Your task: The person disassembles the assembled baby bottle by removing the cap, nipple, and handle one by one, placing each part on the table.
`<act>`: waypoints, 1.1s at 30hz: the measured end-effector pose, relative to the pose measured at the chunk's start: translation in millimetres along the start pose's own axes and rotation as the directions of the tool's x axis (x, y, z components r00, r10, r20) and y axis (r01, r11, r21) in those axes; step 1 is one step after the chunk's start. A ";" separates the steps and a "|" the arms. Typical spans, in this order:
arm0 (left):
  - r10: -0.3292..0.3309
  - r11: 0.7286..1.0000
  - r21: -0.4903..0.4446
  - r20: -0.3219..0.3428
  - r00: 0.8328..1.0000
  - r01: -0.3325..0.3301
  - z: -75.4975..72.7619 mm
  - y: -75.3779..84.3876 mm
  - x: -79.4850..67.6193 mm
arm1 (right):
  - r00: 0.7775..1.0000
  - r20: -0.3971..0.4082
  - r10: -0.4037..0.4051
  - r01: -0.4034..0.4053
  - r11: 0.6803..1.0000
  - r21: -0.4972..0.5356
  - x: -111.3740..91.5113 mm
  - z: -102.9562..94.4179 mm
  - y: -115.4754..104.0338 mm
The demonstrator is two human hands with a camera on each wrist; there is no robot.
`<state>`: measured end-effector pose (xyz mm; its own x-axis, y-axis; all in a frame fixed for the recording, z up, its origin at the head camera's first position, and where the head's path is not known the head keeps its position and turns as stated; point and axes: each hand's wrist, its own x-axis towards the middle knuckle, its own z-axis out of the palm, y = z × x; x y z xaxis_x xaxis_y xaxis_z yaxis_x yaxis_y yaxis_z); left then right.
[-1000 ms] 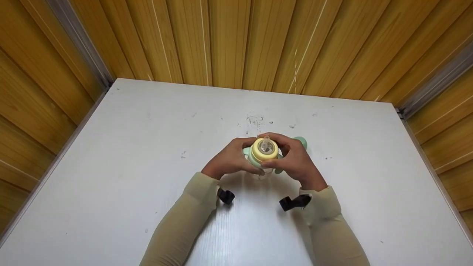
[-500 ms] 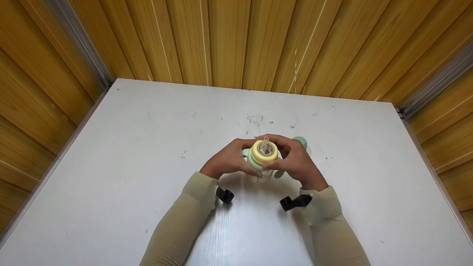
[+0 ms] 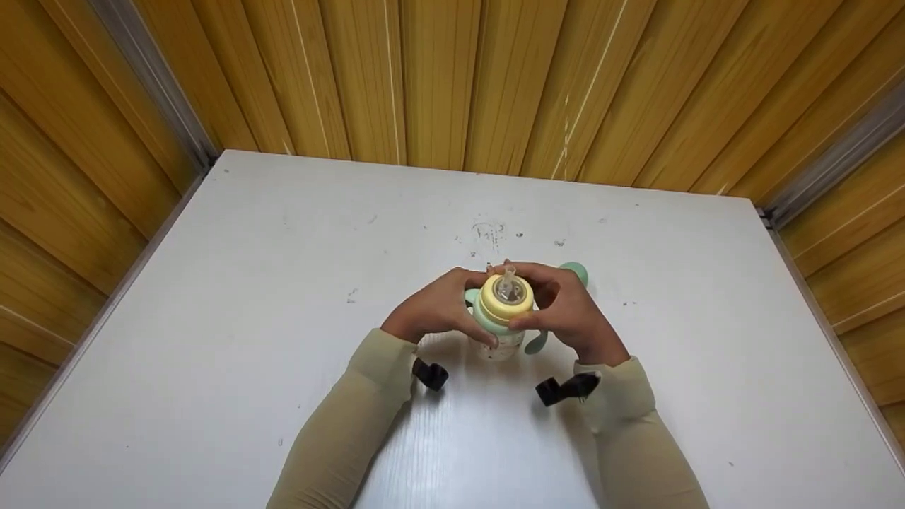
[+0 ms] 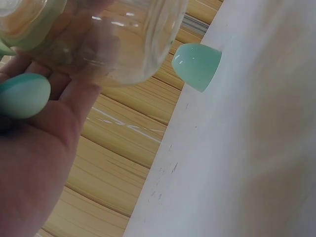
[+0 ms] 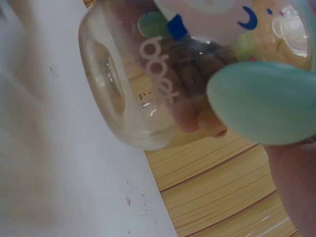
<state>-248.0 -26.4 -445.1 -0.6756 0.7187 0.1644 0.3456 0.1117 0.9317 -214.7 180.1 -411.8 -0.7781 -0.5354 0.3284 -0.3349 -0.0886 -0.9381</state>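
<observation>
A clear baby bottle [image 3: 500, 348] with a yellow collar [image 3: 503, 309], a transparent teat and green side handles is held between both hands, its teat end up. My left hand [image 3: 435, 307] grips it from the left, thumb along the near side. From the other side my right hand [image 3: 571, 311] pinches around the yellow collar, thumb in front; its far fingers are partly hidden. In the right wrist view the clear wall shows printed letters and a green handle [image 5: 264, 102]. The bottle's base appears raised off the table in both wrist views.
A green dome-shaped cap [image 4: 197, 66] stands on the white table [image 3: 283, 283] beyond my right hand, partly covered by it in the head view. Wood-patterned panels [image 3: 438, 85] wall the table's back and sides. Black wrist mounts [image 3: 565, 389] stick inward from the sleeves.
The bottle has shifted slightly toward me and tilted, so more of its clear body shows below the collar. Both hands keep hold of it. The green cap has stayed put.
</observation>
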 end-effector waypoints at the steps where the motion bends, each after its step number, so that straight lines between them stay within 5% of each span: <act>1: 0.002 1.000 0.002 0.003 1.000 -0.002 -0.1 0.0 -0.1 | 1.000 0.006 -0.002 0.002 1.000 0.007 -0.1 -0.1 0.1; 16: 0.011 0.999 0.052 -0.064 0.998 -0.007 0.6 6.9 -0.5 | 0.998 0.049 0.025 -0.024 1.000 -0.012 1.1 -1.1 -2.1; 26: -0.009 0.996 0.086 -0.208 0.978 0.027 3.0 38.3 -7.1 | 0.991 -0.097 0.091 -0.109 0.974 -0.200 2.3 0.7 -3.5; 33: 0.021 0.993 0.113 -0.323 0.946 0.017 6.9 22.0 -1.4 | 0.979 -0.195 0.067 -0.124 0.946 -0.298 5.4 5.6 -5.1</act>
<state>-234.9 -20.2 -427.0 -0.8423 0.4608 0.2796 0.4056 0.2005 0.8918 -214.2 173.0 -405.9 -0.8875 -0.3660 0.2800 -0.3787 0.2329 -0.8957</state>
